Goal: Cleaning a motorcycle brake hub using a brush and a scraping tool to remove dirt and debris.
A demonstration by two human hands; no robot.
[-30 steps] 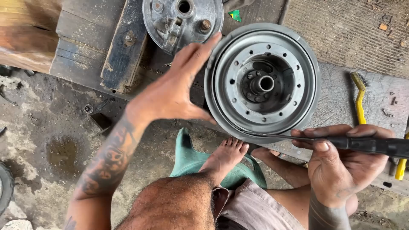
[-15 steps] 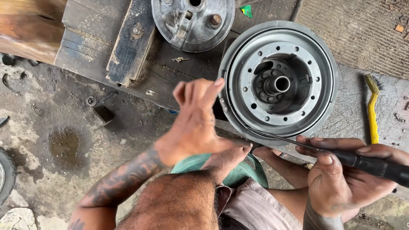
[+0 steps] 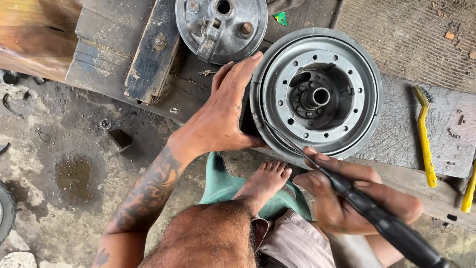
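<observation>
A round grey metal wheel hub (image 3: 317, 94) with a ring of holes and a central bore lies on a worn wooden board (image 3: 396, 144). My left hand (image 3: 223, 114) presses flat against the hub's left rim and holds it. My right hand (image 3: 357, 198) grips a black-handled tool (image 3: 377, 218) whose thin metal shaft reaches up to the hub's lower-left rim. My bare foot (image 3: 263, 181) rests on a green plastic stool (image 3: 223, 181) just below the hub.
A second round metal drum plate (image 3: 220, 27) lies on dark wooden planks (image 3: 148, 49) at the top. Beside the hub on the right lies a yellow-handled wire brush (image 3: 425, 134), and another yellow handle (image 3: 468, 191) shows at the far right edge. Oily concrete floor (image 3: 59, 164) spreads to the left.
My left hand lifted off the hub's rim, then came back down onto its left side. The tool's tip moved up the rim. The camera view shifted.
</observation>
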